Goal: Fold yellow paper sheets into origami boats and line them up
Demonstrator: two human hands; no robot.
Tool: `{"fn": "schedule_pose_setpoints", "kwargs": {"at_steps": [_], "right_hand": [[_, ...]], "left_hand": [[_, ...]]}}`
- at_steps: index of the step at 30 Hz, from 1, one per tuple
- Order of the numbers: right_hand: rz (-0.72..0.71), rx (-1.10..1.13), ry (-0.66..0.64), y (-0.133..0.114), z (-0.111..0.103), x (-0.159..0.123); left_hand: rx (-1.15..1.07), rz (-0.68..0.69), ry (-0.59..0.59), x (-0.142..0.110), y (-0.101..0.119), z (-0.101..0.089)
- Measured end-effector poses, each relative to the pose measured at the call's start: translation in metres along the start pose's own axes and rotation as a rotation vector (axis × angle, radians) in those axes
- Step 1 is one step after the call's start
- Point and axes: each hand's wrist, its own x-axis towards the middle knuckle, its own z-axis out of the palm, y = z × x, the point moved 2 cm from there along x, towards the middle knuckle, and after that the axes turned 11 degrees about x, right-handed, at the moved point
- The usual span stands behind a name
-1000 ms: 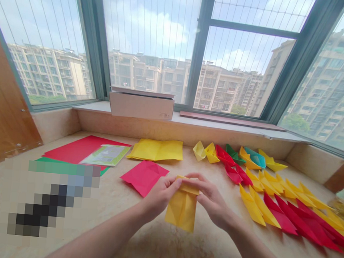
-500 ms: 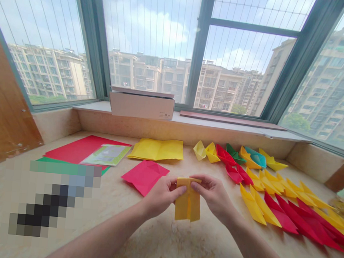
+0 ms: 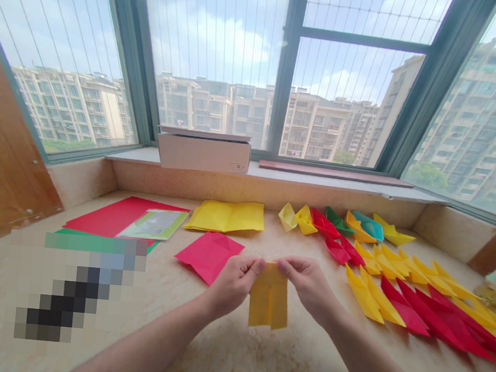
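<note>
A folded yellow paper [image 3: 269,298] hangs upright in front of me over the marble ledge [image 3: 225,352]. My left hand [image 3: 235,280] pinches its top left corner, fingers closed on the paper. My right hand [image 3: 306,284] pinches the top right corner the same way. The paper shows a vertical crease down its middle, and its lower edge hangs free just above the ledge.
A pink creased sheet [image 3: 208,253] lies left of my hands, a yellow sheet [image 3: 227,215] behind it, red and green sheets [image 3: 117,215] further left. Several folded paper boats [image 3: 396,280] in yellow, red, green and teal lie at the right. A white box [image 3: 204,149] sits on the sill.
The yellow paper has been folded narrower and turned upright. Both hands have shifted from its upper flap to pinching its top corners.
</note>
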Motion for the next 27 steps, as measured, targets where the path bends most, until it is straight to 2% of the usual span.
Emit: {"fn": "schedule_pose_setpoints", "kwargs": {"at_steps": [4,7,10,12,15,18,20,23,25,27], "right_hand": [[-0.021,0.007,0.043,0.001,0.000,0.000],[0.054,0.019,0.104,0.001,-0.001,-0.001],[0.101,-0.049,0.065,-0.001,0.001,-0.002],[0.084,-0.096,0.010,-0.003,0.002,-0.003],[0.090,-0.085,-0.055,-0.006,0.000,-0.002],[0.090,-0.196,-0.030,-0.008,-0.006,-0.001],[0.065,-0.321,-0.005,-0.009,-0.008,-0.002],[-0.002,-0.466,-0.092,-0.011,-0.005,-0.005],[-0.040,-0.501,-0.122,-0.011,-0.004,-0.006],[-0.051,-0.459,-0.037,-0.011,-0.006,-0.005]], "left_hand": [[-0.029,-0.032,-0.055,-0.001,0.002,-0.001],[-0.012,-0.047,-0.191,-0.002,0.001,-0.002],[0.008,-0.075,-0.346,-0.004,0.000,-0.001],[-0.001,-0.090,-0.389,-0.005,0.000,0.002],[-0.021,-0.109,-0.281,-0.003,0.001,0.002],[-0.040,-0.132,-0.150,-0.001,0.001,0.000],[-0.043,-0.136,-0.179,-0.002,0.000,0.000],[-0.024,-0.108,-0.247,-0.004,-0.003,0.002],[-0.015,-0.097,-0.222,-0.004,-0.004,0.004],[-0.029,-0.110,-0.126,-0.003,-0.004,0.004]]}}
